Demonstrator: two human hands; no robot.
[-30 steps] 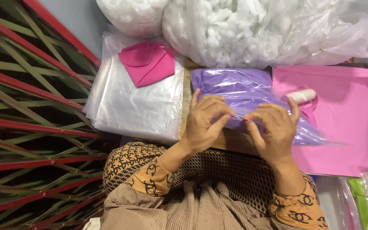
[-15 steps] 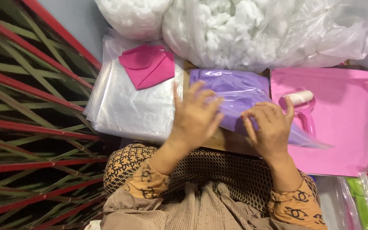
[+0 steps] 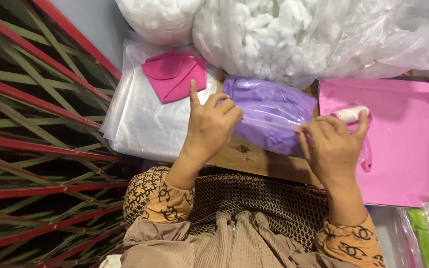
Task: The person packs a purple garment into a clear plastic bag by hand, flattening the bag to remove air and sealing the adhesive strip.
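Observation:
A clear plastic bag with folded purple fabric (image 3: 274, 111) inside lies in front of me on a wooden board (image 3: 254, 159). My left hand (image 3: 212, 126) pinches the bag's near left edge, index finger pointing up. My right hand (image 3: 331, 149) pinches the same edge at the right end, and the bag's mouth is stretched taut between the two hands. A small pale roll (image 3: 349, 114) lies just beyond my right hand's fingertips.
A stack of clear plastic bags (image 3: 147, 124) lies at the left with a folded pink piece (image 3: 175, 74) on top. Pink bags (image 3: 408, 144) lie at the right. Big clear sacks of white stuffing (image 3: 299, 34) stand behind. A red and green mat (image 3: 35, 129) covers the left.
My hands have moved apart along the bag's edge, the left hand to the left end and the right hand to the right end. The bag's mouth now runs stretched between them.

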